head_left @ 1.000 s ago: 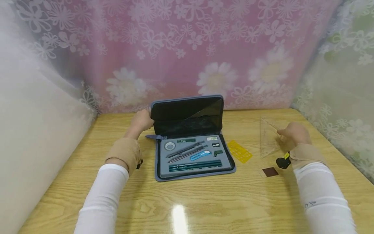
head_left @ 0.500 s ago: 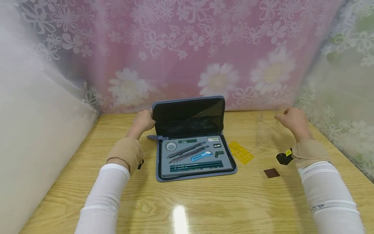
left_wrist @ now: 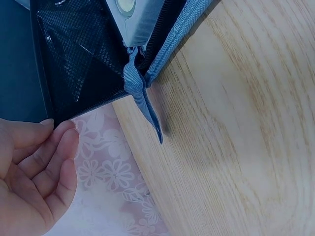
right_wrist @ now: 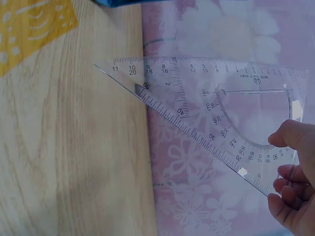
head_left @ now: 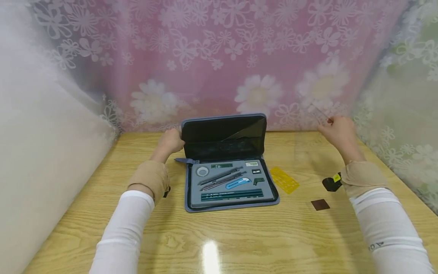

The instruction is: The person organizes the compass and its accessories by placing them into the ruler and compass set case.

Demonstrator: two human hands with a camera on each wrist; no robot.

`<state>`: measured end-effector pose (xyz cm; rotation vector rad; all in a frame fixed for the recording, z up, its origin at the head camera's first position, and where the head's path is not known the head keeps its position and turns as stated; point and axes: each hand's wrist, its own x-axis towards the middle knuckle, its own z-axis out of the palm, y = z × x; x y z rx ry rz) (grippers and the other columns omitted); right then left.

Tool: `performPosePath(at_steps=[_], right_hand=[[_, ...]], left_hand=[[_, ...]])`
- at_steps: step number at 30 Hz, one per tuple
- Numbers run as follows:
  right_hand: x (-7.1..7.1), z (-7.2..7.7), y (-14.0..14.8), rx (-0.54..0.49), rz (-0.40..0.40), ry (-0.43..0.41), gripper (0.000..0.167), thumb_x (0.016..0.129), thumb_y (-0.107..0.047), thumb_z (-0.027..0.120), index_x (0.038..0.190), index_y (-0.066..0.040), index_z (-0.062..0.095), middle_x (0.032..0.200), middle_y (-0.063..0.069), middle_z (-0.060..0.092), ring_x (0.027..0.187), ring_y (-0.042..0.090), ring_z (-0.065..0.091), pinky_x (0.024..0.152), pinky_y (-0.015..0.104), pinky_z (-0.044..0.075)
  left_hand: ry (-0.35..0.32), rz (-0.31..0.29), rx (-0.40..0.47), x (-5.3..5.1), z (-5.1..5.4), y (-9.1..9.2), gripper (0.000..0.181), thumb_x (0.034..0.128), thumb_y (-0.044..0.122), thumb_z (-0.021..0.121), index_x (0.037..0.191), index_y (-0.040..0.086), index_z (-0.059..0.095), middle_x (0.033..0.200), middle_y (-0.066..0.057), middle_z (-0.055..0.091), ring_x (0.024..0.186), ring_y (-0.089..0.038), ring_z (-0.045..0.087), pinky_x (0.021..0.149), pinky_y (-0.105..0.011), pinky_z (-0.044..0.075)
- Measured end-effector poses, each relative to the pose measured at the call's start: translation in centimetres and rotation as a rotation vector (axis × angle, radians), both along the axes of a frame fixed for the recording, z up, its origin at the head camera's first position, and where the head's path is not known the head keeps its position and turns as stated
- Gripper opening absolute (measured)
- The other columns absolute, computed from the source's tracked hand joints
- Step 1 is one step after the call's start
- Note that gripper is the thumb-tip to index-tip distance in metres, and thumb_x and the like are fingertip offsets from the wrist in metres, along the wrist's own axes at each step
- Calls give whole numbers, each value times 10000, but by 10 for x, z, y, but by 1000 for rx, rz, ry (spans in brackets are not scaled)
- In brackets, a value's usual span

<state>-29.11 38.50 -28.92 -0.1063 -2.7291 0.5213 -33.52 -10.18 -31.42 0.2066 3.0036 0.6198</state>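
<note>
My left hand [head_left: 169,141] pinches the left edge of the raised lid [head_left: 224,131] of a blue-edged zip case. In the left wrist view the thumb and fingertips meet at a black lid corner, near a blue fabric tab [left_wrist: 139,93]. My right hand [head_left: 339,134] holds a clear plastic set square [right_wrist: 199,115] by one corner, raised above the table's far right. Thumb and curled fingers grip it in the right wrist view. The case's grey tray [head_left: 236,163] bears two compasses, a blue cutter [head_left: 237,183], dark green pencils [head_left: 232,195] and several small items.
A yellow stencil [head_left: 284,180] lies on the wooden table [head_left: 239,239] just right of the case. Nearer the front right lies a small dark brown square [head_left: 320,204] with a clear edge. A floral curtain [head_left: 219,64] hangs behind the table.
My right hand has lifted the set square up off the table toward the curtain. The left hand keeps its hold on the lid, which stays upright.
</note>
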Motion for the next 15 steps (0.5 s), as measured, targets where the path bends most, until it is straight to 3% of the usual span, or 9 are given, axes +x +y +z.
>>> performPosePath(at_steps=[2, 5, 7, 15], right_hand=[[-1, 5, -5, -5, 7, 3, 463, 896, -348, 494, 936, 110, 541, 779, 243, 527, 655, 339, 481, 625, 493, 407], [-3, 13, -14, -6, 24, 17, 525, 893, -348, 490, 1092, 138, 513, 1034, 316, 509, 898, 428, 477, 777, 564, 373], [-3, 19, -22, 0, 37, 43, 516, 894, -341, 493, 1099, 133, 507, 1072, 311, 491, 966, 441, 443, 819, 572, 340], [-3, 38, -60, -29, 96, 218, 410, 872, -262, 544, 1072, 96, 539, 1046, 252, 495, 946, 393, 441, 821, 532, 324]], left_hand=[[2, 1, 0, 0, 0, 1, 113, 867, 89, 524, 846, 47, 626, 826, -95, 648, 726, -238, 585, 580, -313, 438], [4, 5, -2, 0, 1, 1, 116, 869, 93, 524, 855, 46, 629, 827, -94, 651, 735, -240, 591, 578, -313, 437], [3, 7, -4, 0, 1, 1, 116, 870, 97, 526, 855, 48, 631, 826, -92, 652, 739, -241, 592, 580, -314, 437], [5, 7, 2, -1, -1, 1, 120, 876, 101, 542, 808, 47, 625, 802, -88, 653, 719, -233, 596, 579, -309, 439]])
